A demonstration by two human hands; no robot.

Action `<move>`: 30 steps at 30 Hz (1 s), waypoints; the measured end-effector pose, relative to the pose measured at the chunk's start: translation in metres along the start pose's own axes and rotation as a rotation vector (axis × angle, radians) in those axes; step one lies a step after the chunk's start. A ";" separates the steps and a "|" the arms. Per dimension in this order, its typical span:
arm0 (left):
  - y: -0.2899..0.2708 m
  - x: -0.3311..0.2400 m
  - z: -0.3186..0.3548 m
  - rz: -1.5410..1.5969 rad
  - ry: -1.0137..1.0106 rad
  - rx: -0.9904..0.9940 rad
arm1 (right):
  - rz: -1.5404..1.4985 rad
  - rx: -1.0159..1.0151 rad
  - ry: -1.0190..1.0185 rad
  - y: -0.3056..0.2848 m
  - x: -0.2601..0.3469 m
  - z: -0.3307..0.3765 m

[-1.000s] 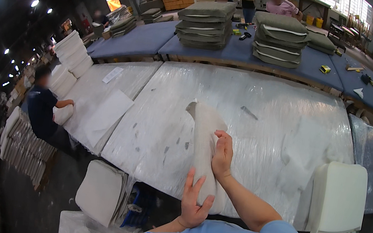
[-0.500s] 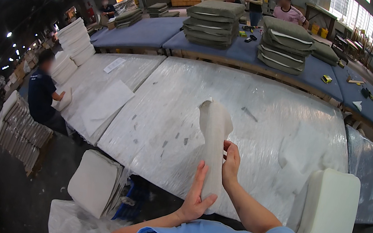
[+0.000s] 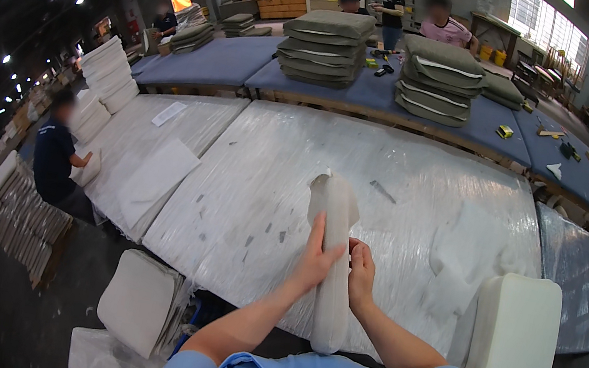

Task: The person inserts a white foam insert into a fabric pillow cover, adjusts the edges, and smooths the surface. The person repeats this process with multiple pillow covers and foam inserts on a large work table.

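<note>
A whitish seat cushion (image 3: 332, 276) stands on its narrow edge in front of me, its near end close to my shirt. Loose cover fabric (image 3: 319, 192) flares out at its far end. My left hand (image 3: 318, 257) grips the cushion from the left, with the thumb laid over its upper edge. On the other side, my right hand (image 3: 360, 275) has its fingers bent against the cushion's right face, pinching at the cover there. What lies between those right fingertips is too small to make out.
Plastic film covers the pale worktable (image 3: 245, 199). White cushion stacks stand right (image 3: 519, 331) and lower left (image 3: 136, 294). Grey-green cushion piles (image 3: 325, 49) sit on a blue table (image 3: 213, 65) beyond. A co-worker (image 3: 58, 152) handles a cushion at the left; other people stand far back.
My left hand has slid from the cushion's near end up toward its middle. The cushion's near end has come closer to me, while my right hand stays at its right side.
</note>
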State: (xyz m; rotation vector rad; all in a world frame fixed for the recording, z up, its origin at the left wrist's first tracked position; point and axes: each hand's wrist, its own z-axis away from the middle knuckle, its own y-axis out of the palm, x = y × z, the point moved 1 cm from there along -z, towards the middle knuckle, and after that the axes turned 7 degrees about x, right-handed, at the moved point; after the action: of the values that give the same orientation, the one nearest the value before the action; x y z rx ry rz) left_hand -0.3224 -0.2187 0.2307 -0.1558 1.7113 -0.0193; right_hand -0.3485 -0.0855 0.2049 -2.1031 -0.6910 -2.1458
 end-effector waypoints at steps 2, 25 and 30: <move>0.001 -0.009 -0.047 0.122 -0.143 0.019 | 0.054 -0.003 -0.076 -0.018 -0.010 -0.006; -0.046 0.047 -0.201 0.336 -0.237 0.009 | 0.260 0.079 -0.226 -0.051 0.018 -0.162; -0.050 0.043 -0.199 -0.261 -0.041 -0.353 | 0.266 0.343 0.129 -0.022 0.047 -0.239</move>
State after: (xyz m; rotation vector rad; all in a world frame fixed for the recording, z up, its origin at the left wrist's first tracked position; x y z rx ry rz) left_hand -0.5197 -0.2886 0.2225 -0.6367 1.6316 0.0929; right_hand -0.5827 -0.1376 0.2510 -1.7544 -0.6668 -1.8496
